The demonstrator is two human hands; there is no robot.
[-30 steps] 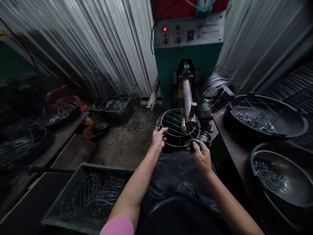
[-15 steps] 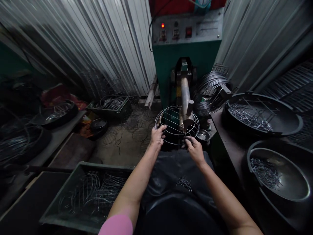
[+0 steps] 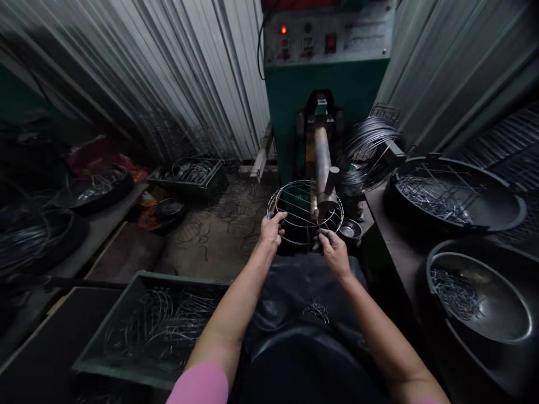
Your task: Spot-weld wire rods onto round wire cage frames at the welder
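A round wire rack (image 3: 291,225) with double rings and cross wires lies roughly level at the welding machine's arm (image 3: 323,163). My left hand (image 3: 272,231) is closed on the rack's left rim, thumb on top. At the near right rim, just below the tip of the arm, my right hand (image 3: 334,251) is closed in a pinch on a thin, short wire piece (image 3: 319,229); the fingertips partly hide it. A small pile of short wire pieces (image 3: 316,308) rests on the black apron (image 3: 290,280) over my lap.
The green machine (image 3: 328,78) has a lit red lamp. A wire coil (image 3: 368,151) hangs right of the arm. Large pans (image 3: 501,196) and a steel bowl (image 3: 505,297) with wire pieces stand at right. A green crate (image 3: 105,331) of bent wires sits at left.
The view has tilted slightly, so the machine sits a little higher. My right fingertips have shifted slightly up toward the rim. The left hand keeps its hold on the rack.
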